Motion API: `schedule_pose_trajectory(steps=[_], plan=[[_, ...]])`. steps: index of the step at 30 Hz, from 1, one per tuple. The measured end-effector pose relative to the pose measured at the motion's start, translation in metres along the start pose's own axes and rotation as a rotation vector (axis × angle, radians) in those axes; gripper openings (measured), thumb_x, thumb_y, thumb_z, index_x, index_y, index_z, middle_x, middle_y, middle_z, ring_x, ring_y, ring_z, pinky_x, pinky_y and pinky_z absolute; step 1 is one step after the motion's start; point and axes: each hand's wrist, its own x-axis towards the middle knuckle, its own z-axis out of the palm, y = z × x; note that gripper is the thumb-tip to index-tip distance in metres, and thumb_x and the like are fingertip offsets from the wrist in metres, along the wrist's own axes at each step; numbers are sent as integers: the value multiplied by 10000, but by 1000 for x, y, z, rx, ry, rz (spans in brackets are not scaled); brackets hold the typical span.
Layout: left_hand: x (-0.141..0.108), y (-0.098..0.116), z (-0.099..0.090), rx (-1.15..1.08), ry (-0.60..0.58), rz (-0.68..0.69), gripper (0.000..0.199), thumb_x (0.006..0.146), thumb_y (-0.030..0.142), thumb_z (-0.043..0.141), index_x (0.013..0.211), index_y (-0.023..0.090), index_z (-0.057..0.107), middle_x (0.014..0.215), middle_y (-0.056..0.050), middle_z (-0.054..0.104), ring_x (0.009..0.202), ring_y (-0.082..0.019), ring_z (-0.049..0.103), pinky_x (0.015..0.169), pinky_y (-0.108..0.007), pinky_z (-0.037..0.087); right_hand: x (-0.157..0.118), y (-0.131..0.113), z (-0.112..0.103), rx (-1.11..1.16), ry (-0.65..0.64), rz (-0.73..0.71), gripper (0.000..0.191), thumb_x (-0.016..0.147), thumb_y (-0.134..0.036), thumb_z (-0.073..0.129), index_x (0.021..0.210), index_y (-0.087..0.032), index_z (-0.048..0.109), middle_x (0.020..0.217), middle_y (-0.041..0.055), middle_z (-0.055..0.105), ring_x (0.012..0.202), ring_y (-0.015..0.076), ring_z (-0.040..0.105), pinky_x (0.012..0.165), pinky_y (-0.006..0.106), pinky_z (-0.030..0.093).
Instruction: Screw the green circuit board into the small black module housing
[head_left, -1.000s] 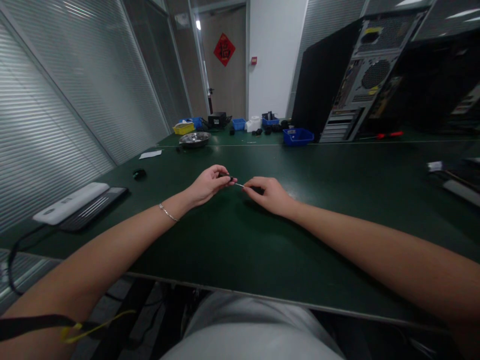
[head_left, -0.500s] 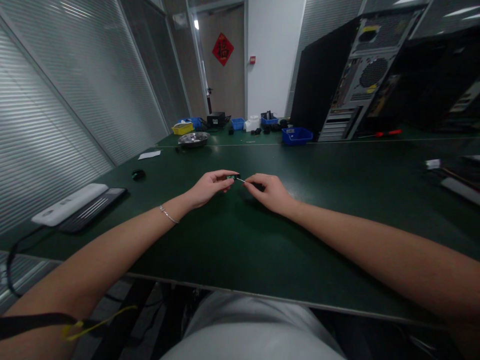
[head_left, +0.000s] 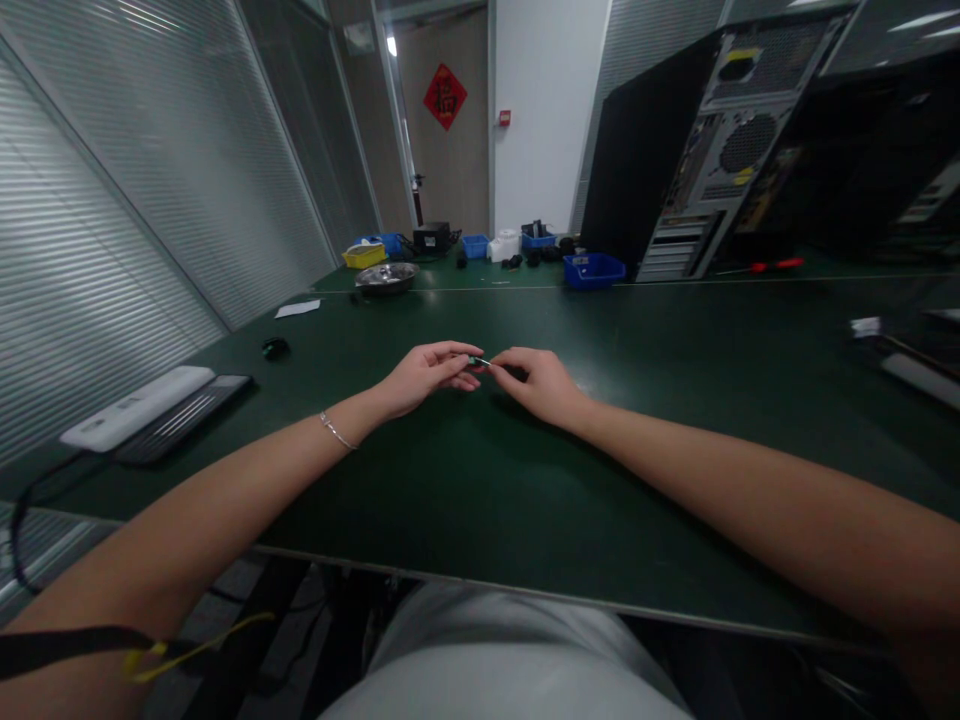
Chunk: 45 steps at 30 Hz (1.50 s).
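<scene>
Over the middle of the dark green table point(head_left: 480, 480), my left hand point(head_left: 424, 378) pinches a small green circuit board point(head_left: 472, 360) between thumb and fingers; most of the board is covered by them. Facing it from the right, my right hand point(head_left: 541, 385) is closed in a pinch. A thin, light-coloured strip point(head_left: 484, 363) runs between the board and my right fingertips. It is too small to tell whether it is a wire, a cable or a tool tip. The two hands are close together but apart.
A white and dark flat device point(head_left: 142, 410) with a cable lies at the left, near a small black object point(head_left: 275, 348). Farther back are a metal bowl point(head_left: 386, 280), a blue bin point(head_left: 594, 271) and a large black computer case point(head_left: 652, 160). Blurred parts lie at the right edge.
The board has turned and sits deeper in my left fingers, so less of it shows. My left lower fingers have stretched out a little. My right hand has hardly moved.
</scene>
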Motion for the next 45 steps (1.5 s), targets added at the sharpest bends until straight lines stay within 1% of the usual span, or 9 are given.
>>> schedule_pose_trajectory(steps=[5,16,25,34,36,38,41,43,45], plan=[[0,2,1,-61,70,-49,227,888,162,578,1096,103,649,1027,-108,703,878,-145,688,867,-274,534,0,-1,0,11,-15,-35,225,905,-295,507,939,-197,706,857,49,687,765,164,596,667,263,411],[-1,4,0,-196,69,-147,223,902,118,551,1088,93,671,1147,-150,671,1019,-171,661,936,-238,522,0,0,0,88,-39,-88,219,908,-278,509,944,-192,706,873,41,697,779,162,604,675,263,420],[0,4,1,-197,107,-115,199,895,120,565,1056,82,675,1128,-138,680,988,-163,671,973,-261,500,0,-2,-1,27,-48,-85,246,914,-303,498,999,-197,702,922,58,698,815,173,616,700,274,434],[0,6,1,-158,78,-119,215,888,118,564,1076,94,664,1114,-130,683,977,-157,669,950,-265,500,0,-1,-2,83,-51,-92,216,900,-289,514,941,-198,706,891,45,700,783,165,609,676,266,423],[0,5,-1,-93,96,-83,224,883,139,573,1085,102,662,1112,-125,682,943,-154,671,944,-294,501,1,0,-1,91,-22,-65,213,895,-281,513,922,-195,706,880,43,703,776,167,609,671,268,420],[0,4,-2,50,86,-28,249,879,182,582,1107,114,657,1132,-124,670,926,-164,667,926,-335,506,1,1,-1,104,17,-35,210,889,-273,512,905,-193,705,860,40,704,762,168,609,660,269,416],[-3,3,0,396,2,101,288,866,233,589,1132,147,658,1136,-115,659,948,-199,648,903,-374,502,2,3,0,115,55,-4,210,884,-272,509,891,-191,703,837,33,705,734,165,605,631,263,402],[-5,4,4,621,-61,221,286,855,219,590,1127,178,666,1132,-103,656,1009,-217,622,936,-382,471,2,3,0,114,59,-2,211,883,-273,508,871,-191,702,830,30,704,724,162,600,628,261,398],[-7,6,8,773,-118,322,292,855,190,575,1133,199,663,1159,-97,643,1081,-224,588,982,-380,432,2,2,0,112,61,-5,208,883,-272,510,855,-190,699,828,28,703,729,161,599,633,260,398]])
